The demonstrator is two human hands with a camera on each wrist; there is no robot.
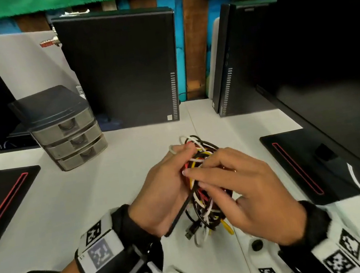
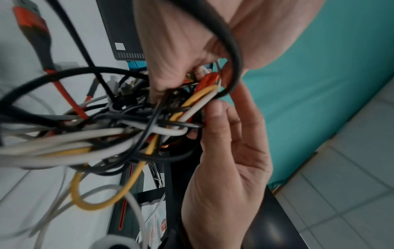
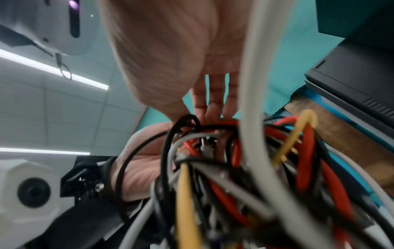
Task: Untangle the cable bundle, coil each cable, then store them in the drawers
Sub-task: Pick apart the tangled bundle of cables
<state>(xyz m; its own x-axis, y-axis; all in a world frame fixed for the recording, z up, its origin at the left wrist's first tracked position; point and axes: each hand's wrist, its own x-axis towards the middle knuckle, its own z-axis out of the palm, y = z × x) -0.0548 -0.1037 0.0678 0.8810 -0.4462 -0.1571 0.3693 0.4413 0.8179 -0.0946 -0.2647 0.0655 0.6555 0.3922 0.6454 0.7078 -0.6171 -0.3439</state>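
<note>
A tangled cable bundle [image 1: 201, 149] of black, white, red and yellow cables is held above the white desk [image 1: 124, 189], near its front middle. My left hand [image 1: 174, 171] grips the bundle's left side, fingers curled into the strands [image 2: 170, 75]. My right hand [image 1: 221, 176] lies over its right side, fingers spread on top and thumb below. In the left wrist view the right hand [image 2: 221, 118] pinches white and yellow strands of the bundle [image 2: 106, 134]. The right wrist view is blurred, filled by the bundle [image 3: 255, 168]. A grey three-drawer unit [image 1: 68, 128] stands at the back left, all drawers closed.
Two black computer towers [image 1: 120, 71] [image 1: 244, 59] stand at the back of the desk. Black monitor bases with red stripes lie at the left [image 1: 4, 200] and right [image 1: 297, 166]. A dark monitor [image 1: 336, 58] rises at the right, with a white cable [image 1: 356, 179] beside it.
</note>
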